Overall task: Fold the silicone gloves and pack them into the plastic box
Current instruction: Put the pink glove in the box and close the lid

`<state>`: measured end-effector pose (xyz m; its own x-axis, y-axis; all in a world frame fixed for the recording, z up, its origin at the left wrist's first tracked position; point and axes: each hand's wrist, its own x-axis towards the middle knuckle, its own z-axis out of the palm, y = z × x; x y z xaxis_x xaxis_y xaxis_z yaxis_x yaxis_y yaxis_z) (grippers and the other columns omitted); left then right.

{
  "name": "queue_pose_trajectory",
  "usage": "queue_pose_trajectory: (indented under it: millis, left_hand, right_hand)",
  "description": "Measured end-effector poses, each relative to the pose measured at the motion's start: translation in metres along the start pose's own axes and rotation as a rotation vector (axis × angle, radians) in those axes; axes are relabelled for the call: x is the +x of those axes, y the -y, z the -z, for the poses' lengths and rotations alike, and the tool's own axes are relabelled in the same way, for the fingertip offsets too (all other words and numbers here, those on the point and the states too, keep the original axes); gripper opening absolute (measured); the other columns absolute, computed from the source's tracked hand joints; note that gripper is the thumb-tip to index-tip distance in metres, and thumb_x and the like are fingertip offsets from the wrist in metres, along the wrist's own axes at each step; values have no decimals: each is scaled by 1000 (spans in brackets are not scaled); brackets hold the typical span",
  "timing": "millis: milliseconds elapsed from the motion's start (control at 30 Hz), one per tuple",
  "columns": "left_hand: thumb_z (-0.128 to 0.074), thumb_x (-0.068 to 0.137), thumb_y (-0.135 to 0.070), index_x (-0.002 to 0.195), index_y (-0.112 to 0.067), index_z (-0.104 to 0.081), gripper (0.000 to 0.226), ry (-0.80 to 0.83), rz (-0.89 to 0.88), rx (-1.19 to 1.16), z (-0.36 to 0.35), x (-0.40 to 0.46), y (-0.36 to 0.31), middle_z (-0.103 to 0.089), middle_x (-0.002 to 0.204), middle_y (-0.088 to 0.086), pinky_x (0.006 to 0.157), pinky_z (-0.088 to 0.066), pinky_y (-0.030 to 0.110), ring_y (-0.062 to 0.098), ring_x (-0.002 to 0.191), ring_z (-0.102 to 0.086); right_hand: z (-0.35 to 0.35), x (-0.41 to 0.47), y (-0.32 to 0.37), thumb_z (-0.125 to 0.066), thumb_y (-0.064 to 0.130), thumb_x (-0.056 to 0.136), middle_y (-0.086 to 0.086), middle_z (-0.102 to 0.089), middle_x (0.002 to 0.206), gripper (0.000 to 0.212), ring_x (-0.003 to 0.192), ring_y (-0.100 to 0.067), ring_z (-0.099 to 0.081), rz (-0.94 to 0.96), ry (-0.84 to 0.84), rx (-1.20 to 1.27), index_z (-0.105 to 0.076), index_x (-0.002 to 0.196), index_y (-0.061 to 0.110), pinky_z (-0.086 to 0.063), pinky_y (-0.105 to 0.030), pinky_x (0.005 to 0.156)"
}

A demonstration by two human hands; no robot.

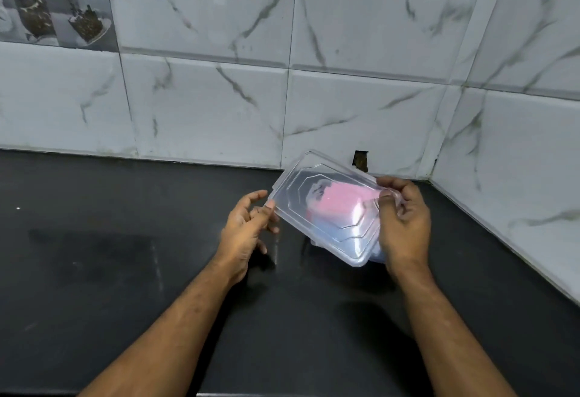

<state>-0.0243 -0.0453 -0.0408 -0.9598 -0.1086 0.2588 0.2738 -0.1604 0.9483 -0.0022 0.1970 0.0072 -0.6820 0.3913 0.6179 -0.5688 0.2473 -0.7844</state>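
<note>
Silicone gloves [332, 205], pink, seen through clear lid [326, 208], over tabletop [125, 271] at 1 o'clock | right hand [403, 224] grasps lid edge; left hand [248, 230] relaxed, fingertips touching lid corner | step: closing plastic box [376, 257], mostly hidden | next: align lid, press corners.

The clear, glossy plastic rectangular box lid [326, 208] catches a bright sheen and shows a matt pink silicone glove [335, 205] beneath it. Under the lid lies a dark, smooth stone-like countertop [125, 271] with dull reflections. Behind the lid stand glossy white marble-patterned wall tiles [204, 104].
</note>
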Motion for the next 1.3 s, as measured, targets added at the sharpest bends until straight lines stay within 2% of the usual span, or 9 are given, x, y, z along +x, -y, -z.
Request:
queue_pose_trajectory:
  millis: [100, 167, 267, 400, 567, 667, 933, 1133, 1300]
  left_hand:
    - [-45, 102, -56, 130, -27, -64, 44, -22, -292, 255, -19, 4, 4, -73, 114, -14, 75, -55, 22, 6, 111, -66]
    - [-35, 104, -61, 138, -24, -58, 55, 6, -491, 437, -30, 6, 8, -63, 132, -14, 102, -48, 31, 14, 126, -56]
    - [-30, 103, -65, 147, -19, -49, 66, 50, -622, 527, -44, 13, 12, -55, 141, -11, 107, -45, 38, 15, 129, -51]
    - [-34, 101, -68, 155, -12, -39, 78, 50, -682, 575, -53, 18, 11, -46, 153, -10, 112, -41, 47, 15, 139, -45]
    - [-50, 91, -75, 166, -21, -15, 98, 107, -676, 586, -56, 14, 10, -26, 159, -34, 119, -28, 23, 0, 147, -32]
    - [-58, 88, -74, 162, -30, -25, 93, 123, -677, 577, -58, 13, 6, -36, 156, -26, 120, -34, 40, 2, 146, -37]
    - [-58, 93, -58, 155, -20, -35, 77, 41, -675, 686, -74, 7, 4, -37, 161, -16, 120, -19, 37, 8, 156, -24]
    - [-46, 101, -55, 155, -16, -34, 68, 25, -627, 784, -75, 8, 5, -38, 163, -2, 119, -20, 38, 13, 155, -27]
    - [-47, 103, -51, 149, -7, -43, 64, 46, -595, 888, -79, 7, 6, -44, 160, 8, 116, -22, 35, 17, 153, -33]
  right_hand:
    - [17, 13, -7, -56, 2, 96, 2, -75, 91, 23, 72, -21, -71, -55, -55, 102, -72, 100, 18, -56, -35, 67]
    - [23, 17, -6, -57, 0, 95, -2, -72, 84, 22, 55, -14, -62, -66, -83, 161, -73, 97, 15, -48, -24, 51]
    - [31, 22, -7, -57, -1, 95, 1, -72, 81, 25, 50, -10, -57, -88, -109, 221, -74, 94, 17, -45, -21, 47]
    - [37, 27, -8, -58, -2, 96, 10, -73, 80, 25, 52, -5, -55, -139, -123, 258, -74, 96, 17, -47, -19, 53]
    - [42, 30, -12, -61, -3, 96, 6, -74, 87, 18, 75, -11, -64, -228, -137, 275, -73, 102, 9, -57, -23, 73]
    - [44, 30, -13, -64, -4, 94, -1, -74, 96, 19, 87, -14, -68, -258, -196, 292, -72, 110, 4, -58, -29, 85]
    - [44, 30, -15, -55, -3, 89, 3, -76, 82, 32, 70, -10, -71, -357, -291, 555, -66, 118, 5, -57, -23, 60]
    - [34, 23, -19, -61, 10, 93, 0, -71, 129, 43, 119, -20, -68, -264, -213, 264, -62, 136, 14, -56, -34, 99]
    - [35, 22, -29, -63, 19, 92, 8, -62, 135, 32, 126, -8, -59, -175, -184, -34, -67, 118, 38, -47, -43, 113]
